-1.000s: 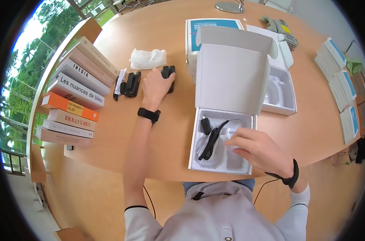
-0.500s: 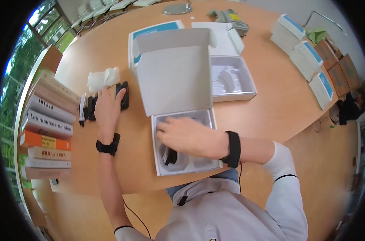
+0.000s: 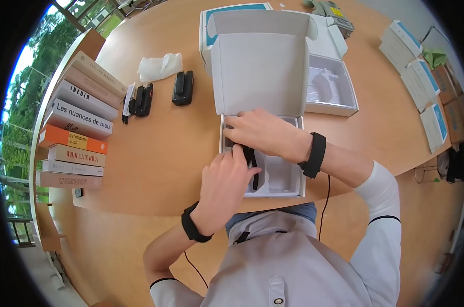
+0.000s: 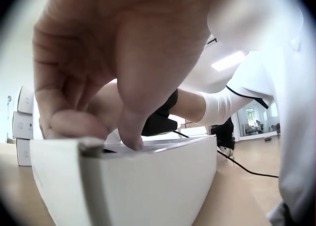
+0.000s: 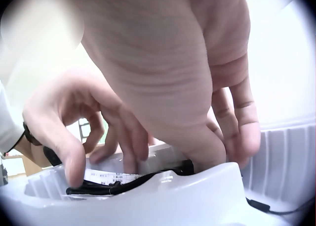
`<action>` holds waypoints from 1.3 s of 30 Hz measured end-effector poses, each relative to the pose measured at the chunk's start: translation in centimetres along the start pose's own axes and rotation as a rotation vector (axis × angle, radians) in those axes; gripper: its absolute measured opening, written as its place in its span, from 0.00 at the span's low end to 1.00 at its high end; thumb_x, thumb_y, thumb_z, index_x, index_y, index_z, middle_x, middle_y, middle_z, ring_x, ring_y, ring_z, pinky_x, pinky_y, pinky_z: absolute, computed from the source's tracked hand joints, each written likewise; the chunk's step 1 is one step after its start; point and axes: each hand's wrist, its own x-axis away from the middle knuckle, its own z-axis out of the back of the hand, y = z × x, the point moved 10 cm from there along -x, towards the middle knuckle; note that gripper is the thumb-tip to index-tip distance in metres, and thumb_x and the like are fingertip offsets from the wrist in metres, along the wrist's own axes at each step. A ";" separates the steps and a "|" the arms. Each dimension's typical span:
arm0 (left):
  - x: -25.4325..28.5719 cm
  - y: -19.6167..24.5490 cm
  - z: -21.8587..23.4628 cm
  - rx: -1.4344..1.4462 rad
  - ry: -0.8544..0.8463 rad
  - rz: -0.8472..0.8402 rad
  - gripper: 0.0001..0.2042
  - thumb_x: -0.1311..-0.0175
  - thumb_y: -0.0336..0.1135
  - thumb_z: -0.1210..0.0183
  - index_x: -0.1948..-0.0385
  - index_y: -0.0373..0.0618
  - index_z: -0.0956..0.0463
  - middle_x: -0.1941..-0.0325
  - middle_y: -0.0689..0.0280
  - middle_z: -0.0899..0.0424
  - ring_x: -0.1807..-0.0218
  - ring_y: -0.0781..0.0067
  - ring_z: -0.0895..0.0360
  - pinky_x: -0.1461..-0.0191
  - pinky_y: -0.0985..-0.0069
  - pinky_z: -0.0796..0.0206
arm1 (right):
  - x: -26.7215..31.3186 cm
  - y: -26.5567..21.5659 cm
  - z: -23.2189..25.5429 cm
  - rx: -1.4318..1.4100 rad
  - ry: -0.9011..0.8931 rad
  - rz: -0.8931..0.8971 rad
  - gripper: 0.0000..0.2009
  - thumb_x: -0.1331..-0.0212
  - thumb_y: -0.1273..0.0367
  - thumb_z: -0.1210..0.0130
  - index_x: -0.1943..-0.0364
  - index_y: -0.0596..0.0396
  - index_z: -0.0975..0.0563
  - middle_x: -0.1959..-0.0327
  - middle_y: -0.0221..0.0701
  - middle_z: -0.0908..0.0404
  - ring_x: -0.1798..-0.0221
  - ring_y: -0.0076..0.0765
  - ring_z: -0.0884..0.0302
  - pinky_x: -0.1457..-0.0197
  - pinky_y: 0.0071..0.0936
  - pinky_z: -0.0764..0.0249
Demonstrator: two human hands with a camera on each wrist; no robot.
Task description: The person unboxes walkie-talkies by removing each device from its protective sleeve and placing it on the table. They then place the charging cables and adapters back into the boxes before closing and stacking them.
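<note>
In the head view, a white box (image 3: 300, 174) with a moulded plastic tray stands at the table's front edge, lid raised. My right hand (image 3: 265, 134) reaches into its far left corner; a black piece (image 5: 186, 167) shows at the thumb in the right wrist view, the fingertips partly hidden. My left hand (image 3: 224, 179) is over the tray's left side, thumb and fingers apart around a bundled black cable (image 5: 98, 188) and a printed white slip (image 5: 106, 177). Part of the cable lies between the hands in the head view.
Two black devices (image 3: 183, 88) (image 3: 144, 100) lie left of the box, near a crumpled white wrapper (image 3: 160, 67). A row of books (image 3: 83, 113) lines the left edge. Another open box (image 3: 331, 84) and a telephone (image 3: 334, 16) stand behind, with several white boxes (image 3: 418, 77) at right.
My left hand has left the black devices and come over to the box. My right hand has moved from the tray's right side to its far left corner.
</note>
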 end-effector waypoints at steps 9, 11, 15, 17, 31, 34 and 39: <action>-1.5 -1.1 -2.2 0.069 -0.049 0.028 0.17 0.38 0.31 0.33 0.54 0.33 0.30 0.69 0.48 0.15 0.65 0.46 0.13 0.64 0.56 0.21 | 0.8 0.4 2.0 -0.046 0.009 0.004 0.05 0.43 0.75 0.41 0.64 0.57 0.24 0.64 0.36 0.20 0.58 0.48 0.17 0.58 0.41 0.20; -1.2 -1.4 -0.9 0.255 -0.060 0.057 0.17 0.39 0.30 0.31 0.55 0.35 0.30 0.69 0.51 0.14 0.67 0.52 0.13 0.65 0.60 0.22 | 0.9 0.6 4.7 -0.140 0.040 -0.019 0.05 0.44 0.77 0.41 0.64 0.58 0.25 0.64 0.37 0.20 0.58 0.50 0.17 0.59 0.42 0.21; 0.2 -5.5 5.3 0.581 -0.003 0.250 0.16 0.40 0.28 0.28 0.58 0.38 0.29 0.70 0.58 0.14 0.71 0.69 0.16 0.65 0.70 0.25 | 1.8 2.4 11.6 -0.194 0.291 -0.119 0.08 0.45 0.79 0.40 0.62 0.59 0.25 0.64 0.40 0.20 0.56 0.57 0.17 0.58 0.47 0.23; -0.5 -9.5 9.5 0.561 0.139 0.336 0.17 0.40 0.29 0.27 0.60 0.38 0.29 0.72 0.62 0.17 0.70 0.77 0.21 0.64 0.75 0.28 | 2.7 3.0 13.5 -0.187 0.336 -0.173 0.11 0.46 0.78 0.35 0.61 0.57 0.24 0.64 0.38 0.19 0.57 0.55 0.18 0.59 0.46 0.24; -15.0 -26.6 6.0 -0.044 0.256 0.296 0.22 0.43 0.25 0.32 0.46 0.45 0.27 0.56 0.44 0.13 0.46 0.40 0.16 0.42 0.52 0.23 | 0.6 1.1 10.5 -0.271 0.119 -0.169 0.12 0.45 0.73 0.30 0.60 0.57 0.22 0.64 0.35 0.21 0.59 0.50 0.19 0.58 0.44 0.24; -14.7 -26.9 5.3 -0.054 0.261 0.306 0.28 0.41 0.26 0.29 0.38 0.48 0.27 0.45 0.44 0.18 0.40 0.38 0.19 0.39 0.50 0.24 | -0.4 1.1 9.8 -0.289 0.080 -0.199 0.12 0.44 0.73 0.31 0.60 0.57 0.23 0.64 0.36 0.21 0.58 0.51 0.20 0.57 0.45 0.24; -12.6 -25.8 6.6 -0.128 0.325 0.314 0.32 0.42 0.30 0.27 0.33 0.50 0.27 0.39 0.46 0.22 0.37 0.41 0.23 0.40 0.50 0.24 | -3.9 0.6 9.0 -0.302 0.079 -0.200 0.09 0.42 0.77 0.35 0.61 0.59 0.25 0.62 0.39 0.22 0.57 0.55 0.20 0.57 0.46 0.24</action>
